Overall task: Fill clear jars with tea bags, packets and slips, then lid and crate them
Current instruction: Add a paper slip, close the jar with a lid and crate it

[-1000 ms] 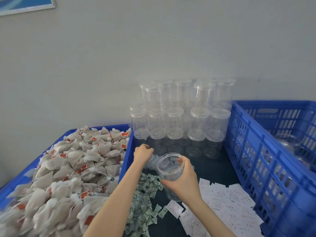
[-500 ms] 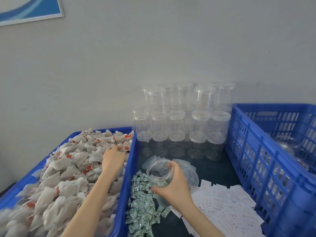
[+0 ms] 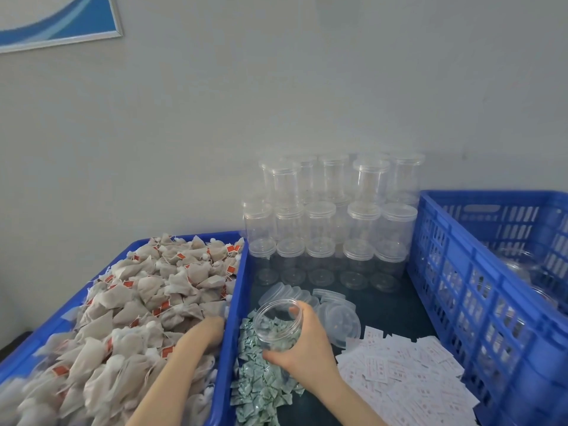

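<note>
The dark green table (image 3: 390, 305) is hemmed in on three sides: a shallow blue plastic tray (image 3: 236, 290) heaped with beige pyramid tea bags with red tags (image 3: 147, 302) lies along its left edge, a tall blue slatted plastic crate (image 3: 461, 272) stands along its right edge, and a three-tier stack of lidded clear plastic jars (image 3: 332, 222) lines the far edge against the grey wall. The open room is the strip of table between tray and crate, itself partly covered by a pile of small green-printed packets (image 3: 261, 385) beside the tray wall, a spread of white paper slips (image 3: 408, 376) toward the crate, and loose clear round lids (image 3: 335, 312) in front of the stack.

The right hand (image 3: 302, 345) grasps an open clear plastic jar (image 3: 276, 321) from its right side, fingers curled round the rim and wall, holding it tilted with its mouth up and to the left, just above the packets and close to the tray's right wall. The left hand (image 3: 206, 333) reaches into the tray at its right edge, its fingers buried among the tea bags; whether they have closed on any cannot be told.

Against half a second ago, the left hand has drawn nearer along the tray, and the jar has shifted closer to the tray wall.
</note>
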`<state>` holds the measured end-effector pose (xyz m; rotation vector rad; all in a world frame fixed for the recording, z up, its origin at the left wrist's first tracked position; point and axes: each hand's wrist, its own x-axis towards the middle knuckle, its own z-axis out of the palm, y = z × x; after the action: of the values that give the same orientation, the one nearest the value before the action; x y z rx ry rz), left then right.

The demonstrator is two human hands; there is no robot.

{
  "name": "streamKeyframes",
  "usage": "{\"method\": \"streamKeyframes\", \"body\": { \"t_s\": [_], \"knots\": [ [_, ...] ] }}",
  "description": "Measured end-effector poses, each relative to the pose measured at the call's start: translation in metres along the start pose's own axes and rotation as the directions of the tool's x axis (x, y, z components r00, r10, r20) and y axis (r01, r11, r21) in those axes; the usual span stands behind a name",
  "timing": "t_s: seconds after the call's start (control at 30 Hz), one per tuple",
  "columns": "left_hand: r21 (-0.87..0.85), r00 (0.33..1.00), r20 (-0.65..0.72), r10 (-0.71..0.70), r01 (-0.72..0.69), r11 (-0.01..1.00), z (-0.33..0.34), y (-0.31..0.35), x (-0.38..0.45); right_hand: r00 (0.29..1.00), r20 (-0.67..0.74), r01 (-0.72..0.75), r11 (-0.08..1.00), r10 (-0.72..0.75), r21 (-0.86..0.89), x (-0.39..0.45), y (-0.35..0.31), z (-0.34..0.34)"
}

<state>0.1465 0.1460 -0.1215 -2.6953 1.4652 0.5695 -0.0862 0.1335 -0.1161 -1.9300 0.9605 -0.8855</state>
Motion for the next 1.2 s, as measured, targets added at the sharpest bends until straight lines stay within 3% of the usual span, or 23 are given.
{"method": "streamKeyframes", "body": {
  "t_s": [0.2,0.5,0.73,0.93,1.2],
  "knots": [
    [-0.082,0.999,-0.026,0.024,-0.026,0.996,0.005,-0.002,0.004,1.0,0.002,-0.003,1.0,0.003,-0.011,-0.003,-0.001,0.0],
    [0.126,0.985,-0.153,-0.076,0.096,0.987,0.002,-0.005,0.004,1.0,0.027,0.013,1.0,-0.014,0.019,0.002,-0.002,0.006],
    [0.141,0.967,-0.219,-0.133,0.166,0.976,-0.003,-0.006,0.002,0.999,0.045,0.009,0.999,-0.011,0.044,0.005,-0.007,0.015],
    [0.123,0.897,-0.421,-0.134,0.203,0.971,-0.008,-0.004,-0.002,0.998,0.062,-0.008,0.999,0.005,0.053,0.002,-0.004,0.018],
    [0.031,0.828,-0.543,-0.139,0.185,0.982,-0.012,-0.007,-0.006,0.997,0.067,-0.037,0.996,0.032,0.078,0.002,-0.003,0.021]
  ]
}}
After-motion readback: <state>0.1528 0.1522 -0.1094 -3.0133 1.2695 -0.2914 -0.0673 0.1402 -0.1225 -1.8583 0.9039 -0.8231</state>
